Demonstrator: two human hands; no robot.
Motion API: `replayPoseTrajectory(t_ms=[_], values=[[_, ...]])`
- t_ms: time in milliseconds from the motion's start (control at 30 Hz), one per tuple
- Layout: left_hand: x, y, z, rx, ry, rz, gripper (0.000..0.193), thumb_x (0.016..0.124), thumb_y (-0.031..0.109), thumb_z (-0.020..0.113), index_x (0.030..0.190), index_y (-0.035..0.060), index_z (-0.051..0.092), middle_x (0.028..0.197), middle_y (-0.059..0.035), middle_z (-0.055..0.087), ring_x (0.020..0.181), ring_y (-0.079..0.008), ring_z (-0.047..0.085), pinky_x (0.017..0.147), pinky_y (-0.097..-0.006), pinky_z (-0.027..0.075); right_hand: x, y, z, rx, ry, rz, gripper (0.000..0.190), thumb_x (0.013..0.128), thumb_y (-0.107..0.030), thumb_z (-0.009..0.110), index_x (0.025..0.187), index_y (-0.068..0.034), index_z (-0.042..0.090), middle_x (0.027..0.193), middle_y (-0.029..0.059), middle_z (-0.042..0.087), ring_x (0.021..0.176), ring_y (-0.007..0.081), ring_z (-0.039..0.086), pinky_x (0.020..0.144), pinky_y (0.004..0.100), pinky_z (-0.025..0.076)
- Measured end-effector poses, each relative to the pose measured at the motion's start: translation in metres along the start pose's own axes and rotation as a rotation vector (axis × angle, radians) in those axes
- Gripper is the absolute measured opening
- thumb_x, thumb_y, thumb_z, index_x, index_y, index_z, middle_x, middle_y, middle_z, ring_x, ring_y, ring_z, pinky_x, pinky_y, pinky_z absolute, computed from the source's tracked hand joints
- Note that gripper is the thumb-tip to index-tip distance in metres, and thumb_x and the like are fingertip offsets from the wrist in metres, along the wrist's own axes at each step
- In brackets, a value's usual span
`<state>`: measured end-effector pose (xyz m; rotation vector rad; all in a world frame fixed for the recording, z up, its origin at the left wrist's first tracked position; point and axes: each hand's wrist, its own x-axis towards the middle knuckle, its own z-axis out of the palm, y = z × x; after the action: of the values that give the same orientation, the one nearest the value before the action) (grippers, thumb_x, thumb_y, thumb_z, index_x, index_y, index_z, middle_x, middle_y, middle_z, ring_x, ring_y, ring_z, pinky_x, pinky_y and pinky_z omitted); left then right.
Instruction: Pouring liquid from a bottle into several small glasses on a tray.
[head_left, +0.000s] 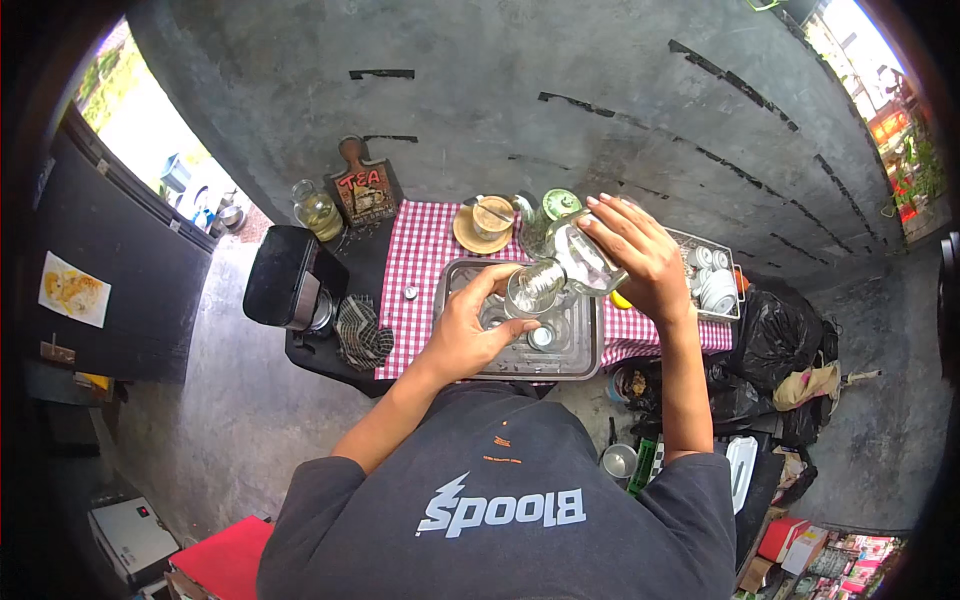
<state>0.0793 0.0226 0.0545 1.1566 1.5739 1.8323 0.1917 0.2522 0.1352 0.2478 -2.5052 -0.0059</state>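
Observation:
My left hand (461, 334) holds a clear drinking glass (525, 296) between thumb and fingers above a dark metal tray (592, 356). In my right hand (643, 259) is a clear glass bottle (576, 251), tipped so that its neck points down and left at the mouth of the glass. Whether liquid is flowing cannot be made out. A small clear glass vessel (541, 339) stands in the tray below the hands, and more glassware there is partly hidden. The tray rests on a red-and-white checked cloth (420, 247).
Behind the tray are a cup on a saucer (469, 238) and a green patterned lid (561, 202). A wire basket (736, 300) holds white cups at right. Leftward stand a black appliance (279, 274), a checked towel (363, 334) and a jar of yellowish liquid (318, 214). Black plastic bags (780, 330) lie at right.

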Motion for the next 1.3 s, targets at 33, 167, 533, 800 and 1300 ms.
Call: replayPoseTrajectory(t_ms=[33, 167, 533, 800, 1300], values=[[-0.0003, -0.0006, -0.0001, 0.0, 0.001, 0.0, 0.06, 0.079, 0.011, 0.086, 0.131, 0.0011, 0.057, 0.115, -0.0114, 0.07, 0.109, -0.0207, 0.065, 0.1, -0.037, 0.048, 0.0004, -0.0005, -0.0002, 0.004, 0.004, 0.003, 0.057, 0.072, 0.003, 0.068, 0.126, -0.013, 0.067, 0.129, 0.0108, 0.068, 0.122, 0.0301, 0.063, 0.107, 0.0446, 0.049], [-0.0006, -0.0023, -0.001, 0.017, 0.007, 0.002, 0.06, 0.079, 0.01, 0.085, 0.13, 0.0009, 0.057, 0.116, -0.0109, 0.07, 0.111, -0.0204, 0.064, 0.101, -0.0369, 0.048, 0.0013, 0.0005, 0.0004, 0.011, 0.016, 0.008, 0.056, 0.072, 0.004, 0.067, 0.125, -0.012, 0.067, 0.128, 0.011, 0.068, 0.122, 0.0301, 0.063, 0.106, 0.0445, 0.049], [0.0008, 0.0001, -0.0008, 0.012, 0.005, -0.004, 0.059, 0.078, 0.008, 0.085, 0.129, 0.0013, 0.057, 0.116, -0.0107, 0.07, 0.111, -0.0203, 0.064, 0.101, -0.0364, 0.048, 0.0016, 0.002, -0.0005, 0.007, 0.018, 0.015, 0.054, 0.074, 0.004, 0.066, 0.125, -0.012, 0.068, 0.128, 0.011, 0.068, 0.122, 0.0302, 0.063, 0.106, 0.0444, 0.05], [0.0022, 0.0014, 0.0, 0.006, 0.002, -0.022, 0.058, 0.079, 0.01, 0.085, 0.129, 0.0019, 0.058, 0.117, -0.0116, 0.07, 0.112, -0.0216, 0.065, 0.101, -0.0369, 0.048, 0.0025, 0.0017, -0.0009, 0.011, 0.027, 0.018, 0.052, 0.075, 0.002, 0.067, 0.125, -0.013, 0.068, 0.128, 0.0109, 0.068, 0.121, 0.03, 0.064, 0.106, 0.0441, 0.05], [0.0028, -0.0031, -0.0001, 0.03, 0.011, -0.007, 0.061, 0.079, 0.015, 0.086, 0.131, 0.0009, 0.057, 0.117, -0.0124, 0.07, 0.112, -0.0223, 0.065, 0.1, -0.0371, 0.049, 0.0023, 0.001, -0.0012, 0.017, 0.019, 0.023, 0.057, 0.072, 0.006, 0.066, 0.126, -0.013, 0.068, 0.128, 0.0114, 0.068, 0.122, 0.0305, 0.063, 0.107, 0.0449, 0.049]])
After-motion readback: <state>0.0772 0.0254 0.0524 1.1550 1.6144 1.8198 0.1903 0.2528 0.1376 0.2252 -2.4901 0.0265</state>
